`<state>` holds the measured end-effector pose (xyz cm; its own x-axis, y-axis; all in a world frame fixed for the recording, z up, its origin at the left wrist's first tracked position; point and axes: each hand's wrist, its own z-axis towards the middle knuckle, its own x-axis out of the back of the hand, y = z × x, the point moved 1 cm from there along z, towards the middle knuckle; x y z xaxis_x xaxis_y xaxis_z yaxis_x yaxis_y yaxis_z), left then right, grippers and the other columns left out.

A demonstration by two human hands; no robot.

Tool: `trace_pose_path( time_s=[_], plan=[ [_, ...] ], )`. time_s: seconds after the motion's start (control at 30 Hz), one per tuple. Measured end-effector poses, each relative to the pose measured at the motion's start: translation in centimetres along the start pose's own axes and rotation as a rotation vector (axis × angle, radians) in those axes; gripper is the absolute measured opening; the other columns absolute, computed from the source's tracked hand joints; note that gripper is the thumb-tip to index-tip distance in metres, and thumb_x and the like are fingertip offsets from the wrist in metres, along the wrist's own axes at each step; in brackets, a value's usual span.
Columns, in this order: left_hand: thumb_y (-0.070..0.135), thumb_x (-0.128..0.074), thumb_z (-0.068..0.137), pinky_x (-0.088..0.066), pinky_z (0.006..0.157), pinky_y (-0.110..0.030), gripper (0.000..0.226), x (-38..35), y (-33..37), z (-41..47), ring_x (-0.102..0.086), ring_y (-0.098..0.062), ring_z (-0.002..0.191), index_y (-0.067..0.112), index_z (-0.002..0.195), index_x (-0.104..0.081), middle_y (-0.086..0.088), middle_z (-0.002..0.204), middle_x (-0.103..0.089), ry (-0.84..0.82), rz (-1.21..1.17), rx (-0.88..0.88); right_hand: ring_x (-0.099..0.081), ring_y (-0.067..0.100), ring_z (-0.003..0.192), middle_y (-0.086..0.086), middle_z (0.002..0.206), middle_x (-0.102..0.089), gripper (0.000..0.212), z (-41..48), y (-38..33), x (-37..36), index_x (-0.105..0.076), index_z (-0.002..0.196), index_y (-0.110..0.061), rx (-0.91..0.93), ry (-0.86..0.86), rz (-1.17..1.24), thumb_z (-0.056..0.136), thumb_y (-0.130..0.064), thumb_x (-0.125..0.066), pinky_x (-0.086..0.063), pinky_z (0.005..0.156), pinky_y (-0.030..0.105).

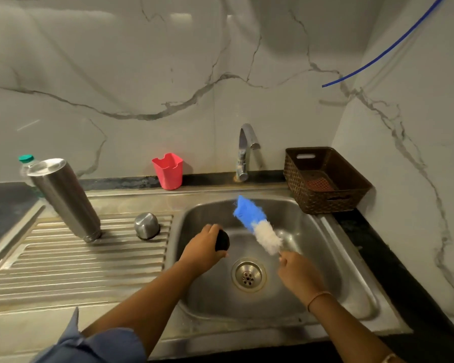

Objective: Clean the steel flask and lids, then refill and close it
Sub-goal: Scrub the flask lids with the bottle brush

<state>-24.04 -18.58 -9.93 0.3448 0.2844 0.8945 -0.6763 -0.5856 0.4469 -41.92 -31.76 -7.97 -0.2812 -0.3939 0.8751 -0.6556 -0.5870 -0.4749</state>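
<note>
The steel flask (63,197) stands upside down on the ribbed drainboard at the left. Its steel cup lid (146,225) sits mouth down beside it, near the sink edge. Over the sink basin, my left hand (203,248) grips a small black inner lid (222,240). My right hand (298,273) holds the handle of a bottle brush (257,224) with blue and white bristles, its head pointing up and left toward the tap. Brush and black lid are a little apart.
The steel sink (333,258) has a drain (248,275) at its middle and a tap (244,153) behind. A red plastic cup (168,171) stands at the back ledge, a brown woven basket (325,179) at the right, a plastic bottle (26,163) behind the flask.
</note>
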Motion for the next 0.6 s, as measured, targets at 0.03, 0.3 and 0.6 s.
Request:
trace_pose_path(
  time_s=[0.03,0.3,0.6],
  plan=[
    [0.036,-0.070,0.083,-0.044,0.097,-0.032,0.063,0.0,-0.5,-0.4,-0.052,-0.024,0.116,0.017,0.135,-0.040,-0.004,0.136,-0.040,0.045,-0.033,0.005,-0.048,0.013,0.071,0.002,0.091,-0.064,0.031,-0.1,0.0,0.0,-0.058,0.118,-0.018,-0.004,-0.001,0.004,0.099,-0.021,-0.033,-0.039,0.064,0.025],
    [0.024,-0.081,0.074,-0.038,0.100,-0.030,0.080,2.4,-6.5,-5.1,-0.049,-0.024,0.118,0.006,0.139,-0.038,-0.012,0.129,-0.046,0.466,-0.362,0.144,-0.053,0.023,0.076,0.006,0.083,-0.061,0.022,-0.5,-2.6,-1.4,-0.056,0.091,-0.019,-0.009,0.013,0.098,0.098,-0.019,-0.035,-0.042,0.067,0.031],
    [0.015,-0.077,0.077,-0.045,0.087,-0.039,0.055,6.0,-17.1,-9.5,-0.054,-0.032,0.108,0.008,0.124,-0.050,-0.013,0.125,-0.047,0.546,-0.337,0.391,-0.059,0.031,0.082,0.012,0.092,-0.066,0.021,-1.7,-7.1,-4.8,-0.059,0.101,-0.014,-0.010,0.008,0.091,0.096,-0.020,-0.039,-0.044,0.068,0.032]
  ],
)
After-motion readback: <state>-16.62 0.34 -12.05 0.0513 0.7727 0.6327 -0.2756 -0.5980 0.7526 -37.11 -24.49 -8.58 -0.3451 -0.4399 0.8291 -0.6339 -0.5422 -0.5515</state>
